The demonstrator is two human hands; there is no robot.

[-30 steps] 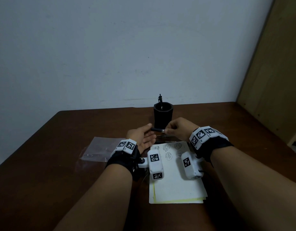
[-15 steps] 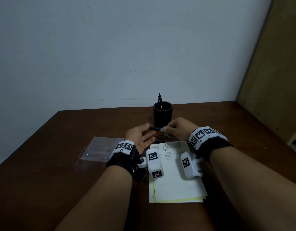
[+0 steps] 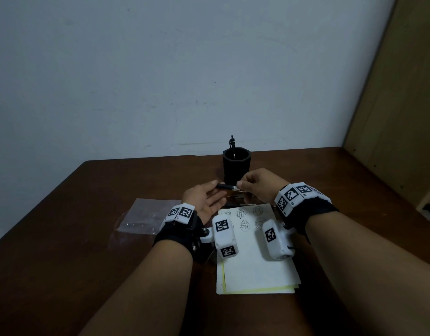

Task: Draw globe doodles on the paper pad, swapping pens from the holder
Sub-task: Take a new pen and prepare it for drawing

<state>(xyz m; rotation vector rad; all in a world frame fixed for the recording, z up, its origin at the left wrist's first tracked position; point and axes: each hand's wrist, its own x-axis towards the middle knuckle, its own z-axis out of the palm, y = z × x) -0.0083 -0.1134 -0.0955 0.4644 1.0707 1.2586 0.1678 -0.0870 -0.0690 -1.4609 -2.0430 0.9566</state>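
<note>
- While the right hand (image 3: 260, 184) pinches a pen (image 3: 227, 187) by its clear end, that pen hangs level just in front of the holder (image 3: 236, 169).
- Left hand (image 3: 204, 200) lies palm up, fingers loose and straight, one fingertip touching the pen's dark end.
- Pad (image 3: 255, 267) with globe doodles lies in front of the holder.
- Spare pen (image 3: 232, 145) stands inside the holder; bag (image 3: 146, 215) lies front-left of it.

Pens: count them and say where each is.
4 pens: one standing in the holder, one pinched by the right hand, two lying beyond the paper pad; more may hide in the holder.
</note>
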